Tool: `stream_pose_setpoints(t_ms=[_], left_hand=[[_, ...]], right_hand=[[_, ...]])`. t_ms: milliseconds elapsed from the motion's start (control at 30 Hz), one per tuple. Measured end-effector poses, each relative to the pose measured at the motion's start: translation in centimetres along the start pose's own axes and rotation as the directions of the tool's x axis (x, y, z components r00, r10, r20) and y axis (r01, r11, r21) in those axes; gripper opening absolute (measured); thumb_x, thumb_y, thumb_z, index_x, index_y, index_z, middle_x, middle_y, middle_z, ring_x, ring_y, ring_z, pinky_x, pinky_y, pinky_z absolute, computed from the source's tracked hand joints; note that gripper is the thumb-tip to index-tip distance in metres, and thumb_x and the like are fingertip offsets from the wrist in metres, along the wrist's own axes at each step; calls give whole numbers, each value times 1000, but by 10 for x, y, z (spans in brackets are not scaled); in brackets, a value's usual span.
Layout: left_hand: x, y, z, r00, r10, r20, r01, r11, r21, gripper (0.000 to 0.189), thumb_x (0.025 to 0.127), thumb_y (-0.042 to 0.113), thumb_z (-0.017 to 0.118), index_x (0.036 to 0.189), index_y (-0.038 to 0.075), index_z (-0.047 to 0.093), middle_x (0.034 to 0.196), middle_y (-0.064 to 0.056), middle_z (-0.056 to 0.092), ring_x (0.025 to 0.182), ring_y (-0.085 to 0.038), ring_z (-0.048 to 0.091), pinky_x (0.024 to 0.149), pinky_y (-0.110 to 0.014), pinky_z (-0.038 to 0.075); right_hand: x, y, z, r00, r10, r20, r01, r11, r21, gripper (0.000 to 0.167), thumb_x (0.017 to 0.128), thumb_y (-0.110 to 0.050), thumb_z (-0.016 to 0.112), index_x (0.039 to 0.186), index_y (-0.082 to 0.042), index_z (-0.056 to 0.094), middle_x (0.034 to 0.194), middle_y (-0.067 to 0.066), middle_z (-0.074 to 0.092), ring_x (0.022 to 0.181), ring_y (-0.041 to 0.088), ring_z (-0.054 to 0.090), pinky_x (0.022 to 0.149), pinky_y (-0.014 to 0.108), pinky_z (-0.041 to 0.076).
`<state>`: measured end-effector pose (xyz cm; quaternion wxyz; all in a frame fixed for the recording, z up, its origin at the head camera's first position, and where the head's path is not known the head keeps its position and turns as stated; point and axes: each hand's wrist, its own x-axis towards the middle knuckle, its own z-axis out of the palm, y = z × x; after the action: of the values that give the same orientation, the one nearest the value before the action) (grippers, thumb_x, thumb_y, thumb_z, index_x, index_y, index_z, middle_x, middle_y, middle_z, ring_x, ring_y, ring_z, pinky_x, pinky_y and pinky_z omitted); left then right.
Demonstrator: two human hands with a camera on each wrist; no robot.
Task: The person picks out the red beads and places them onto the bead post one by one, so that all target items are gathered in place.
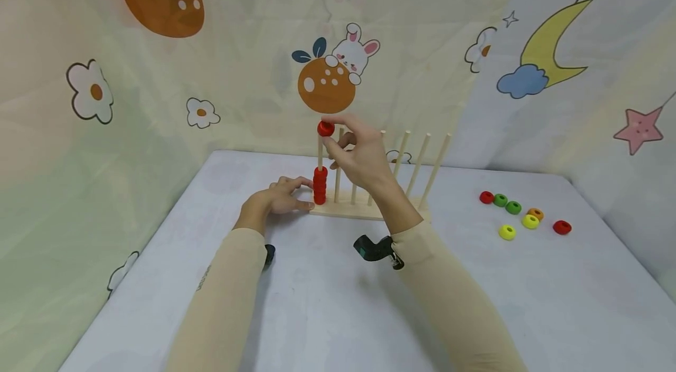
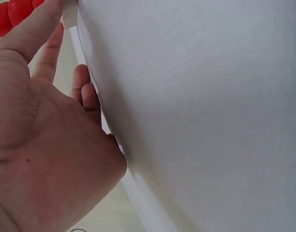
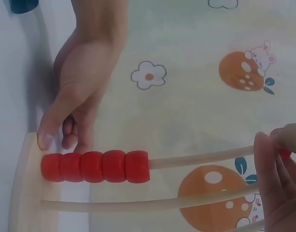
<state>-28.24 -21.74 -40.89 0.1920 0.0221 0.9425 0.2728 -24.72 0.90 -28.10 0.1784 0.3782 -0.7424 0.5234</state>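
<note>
A wooden peg stand (image 1: 348, 211) with several upright pegs is on the table. Several red beads (image 1: 319, 186) are stacked at the bottom of its leftmost peg. At the top of that same peg, my right hand (image 1: 361, 155) pinches another red bead (image 1: 325, 128) between thumb and fingers; in the right wrist view the fingers hide most of it. My left hand (image 1: 282, 196) holds the left end of the base, thumb in front and index finger behind. The thumb (image 3: 47, 137) lies against the wood in the right wrist view, and the other fingers are partly hidden.
On the right of the table lie loose beads: a red bead (image 1: 486, 197), green beads (image 1: 513, 208), an orange bead (image 1: 536, 213), yellow beads (image 1: 507, 232) and another red bead (image 1: 562, 227). A patterned cloth (image 1: 253, 67) hangs behind the table. The stand's other pegs (image 1: 435, 169) are bare.
</note>
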Motion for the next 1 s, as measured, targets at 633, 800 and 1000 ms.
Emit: stream_pose_setpoints(t_ms=[633, 800, 1000], left_hand=[[-10, 7, -1, 1000, 21, 5, -21, 1000, 6, 59, 93, 50, 69, 146, 43, 44, 160, -11, 29, 144, -39, 28, 112, -68, 29], [-16, 10, -2, 1000, 31, -2, -31, 1000, -3, 59, 93, 50, 69, 147, 40, 45, 160, -12, 29, 144, -39, 28, 111, -68, 30], [-18, 12, -2, 1000, 17, -2, -17, 1000, -6, 62, 93, 51, 69, 148, 40, 44, 160, -13, 29, 144, -40, 27, 110, -71, 30]], right_hand=[[15, -4, 10, 993, 118, -7, -118, 983, -143, 36, 98, -7, 67, 134, -8, 65, 132, 10, 64, 60, 15, 70, 54, 27, 58], [14, -7, 9, 993, 120, 11, -117, 985, -127, 39, 97, -7, 69, 136, -8, 62, 123, 12, 64, 61, 21, 71, 54, 27, 58], [11, -13, 9, 998, 59, 25, -55, 991, -119, 38, 97, -5, 69, 134, -6, 63, 129, 13, 62, 68, 26, 73, 58, 26, 58]])
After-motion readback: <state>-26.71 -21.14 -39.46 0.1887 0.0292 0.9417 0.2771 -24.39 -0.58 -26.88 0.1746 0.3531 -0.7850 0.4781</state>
